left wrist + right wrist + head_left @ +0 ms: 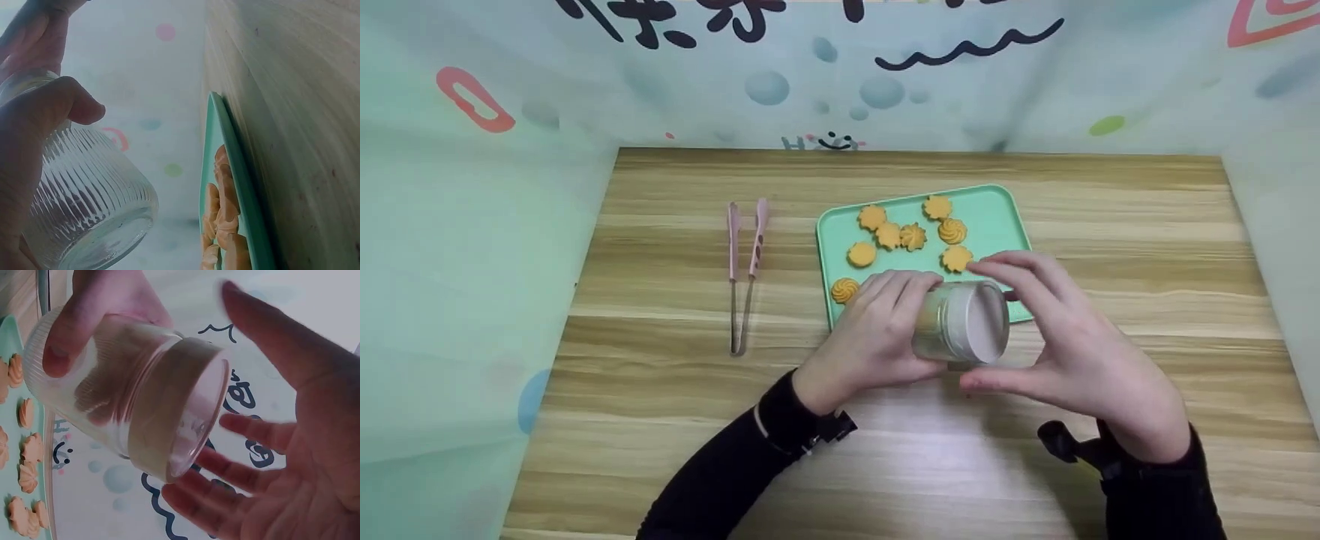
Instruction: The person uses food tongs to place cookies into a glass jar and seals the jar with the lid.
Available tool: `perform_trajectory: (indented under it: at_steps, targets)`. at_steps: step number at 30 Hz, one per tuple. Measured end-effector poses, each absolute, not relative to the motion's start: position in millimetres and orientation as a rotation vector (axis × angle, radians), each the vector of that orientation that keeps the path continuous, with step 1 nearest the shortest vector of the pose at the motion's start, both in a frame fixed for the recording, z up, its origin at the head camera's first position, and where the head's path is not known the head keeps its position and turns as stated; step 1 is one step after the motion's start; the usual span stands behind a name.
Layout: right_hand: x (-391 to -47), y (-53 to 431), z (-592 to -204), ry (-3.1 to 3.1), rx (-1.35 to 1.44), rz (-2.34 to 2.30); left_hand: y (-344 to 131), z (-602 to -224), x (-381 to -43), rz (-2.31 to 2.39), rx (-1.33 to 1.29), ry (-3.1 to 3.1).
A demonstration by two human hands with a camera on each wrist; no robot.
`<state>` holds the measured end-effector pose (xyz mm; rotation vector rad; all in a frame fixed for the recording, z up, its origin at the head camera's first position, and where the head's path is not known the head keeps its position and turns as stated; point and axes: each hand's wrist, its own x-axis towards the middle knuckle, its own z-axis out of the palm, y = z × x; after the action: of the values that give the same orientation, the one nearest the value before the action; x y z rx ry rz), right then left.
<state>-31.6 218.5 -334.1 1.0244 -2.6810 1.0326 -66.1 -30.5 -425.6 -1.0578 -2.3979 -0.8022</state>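
Head view: eight cookies visible on one tray at upper centre; one jar with one lid right of centre; one pair of tongs at left.

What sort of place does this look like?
Probably a staged tabletop booth: a printed backdrop borders three sides of a wood-grain table, where cookies lie on a green tray.

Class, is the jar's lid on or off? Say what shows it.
On: the pale lid covers the mouth of the glass jar, which the left hand holds tilted. Whether the lid is tight, I cannot tell.
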Motion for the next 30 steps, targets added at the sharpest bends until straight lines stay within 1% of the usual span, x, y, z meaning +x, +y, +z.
perform_trajectory:
  at_steps: [3,6,16,21,30]
  targets:
    - [-31.5,217.7,-334.2,-2.714,0.884,1.040,-29.9,-424.8,-65.7,-0.790,-1.054,-2.395]
    - [-31.5,216.9,-336.0,-2.782,0.801,1.002,-29.8,-424.4,-65.1,-0.775,-1.048,-2.392]
    - [-31.6,214.0,-341.1,-2.839,0.813,0.931,-30.1,-423.2,-65.5,-0.764,-1.051,-2.406]
    - [-31.9,214.5,-341.7,-2.782,0.887,0.913,-30.3,-422.4,-65.1,-0.761,-1.055,-2.419]
    - [-34.8,220.8,-338.5,-2.662,1.238,0.972,-29.5,-425.8,-66.3,-0.768,-1.072,-2.429]
